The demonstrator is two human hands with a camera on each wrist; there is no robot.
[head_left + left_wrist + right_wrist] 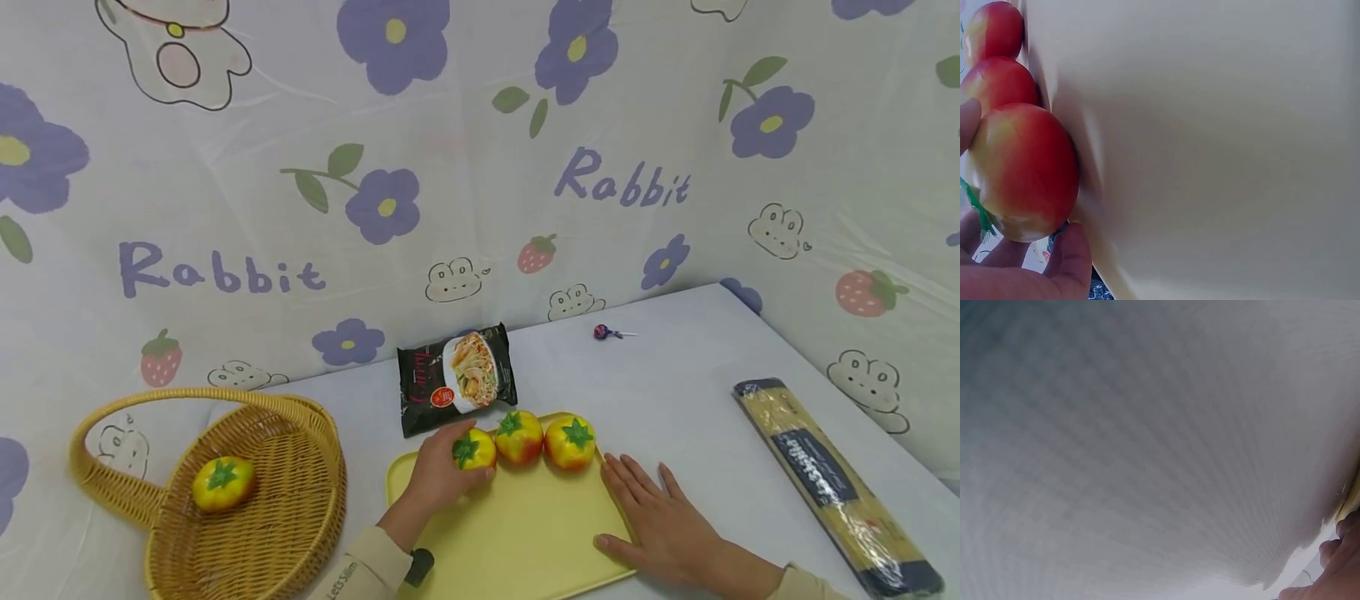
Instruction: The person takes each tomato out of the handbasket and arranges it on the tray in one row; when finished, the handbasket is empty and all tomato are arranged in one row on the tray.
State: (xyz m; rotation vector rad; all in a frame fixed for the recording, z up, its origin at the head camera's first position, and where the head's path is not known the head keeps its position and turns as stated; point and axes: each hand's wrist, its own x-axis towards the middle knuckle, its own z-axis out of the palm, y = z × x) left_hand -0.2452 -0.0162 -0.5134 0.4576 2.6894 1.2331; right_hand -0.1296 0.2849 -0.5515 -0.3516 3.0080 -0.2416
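Observation:
My left hand (437,468) grips a yellow-red toy tomato (476,450) with a green star-shaped top, thumb on the near side and fingers behind. It is at the far left part of a yellow tray (536,525). Two more toy tomatoes stand beside it in a row along the tray's far edge, a middle one (519,438) and a right one (570,442). In the left wrist view the gripped tomato (1029,175) shows its red underside. My right hand (663,525) lies with straight, spread fingers along the tray's right edge.
A wicker basket (318,533) with a tall handle stands at left, holding one toy tomato (223,484). Behind the tray lies a black noodle packet (457,379). A lollipop (602,332) lies at the back, and a long noodle pack (832,483) at right.

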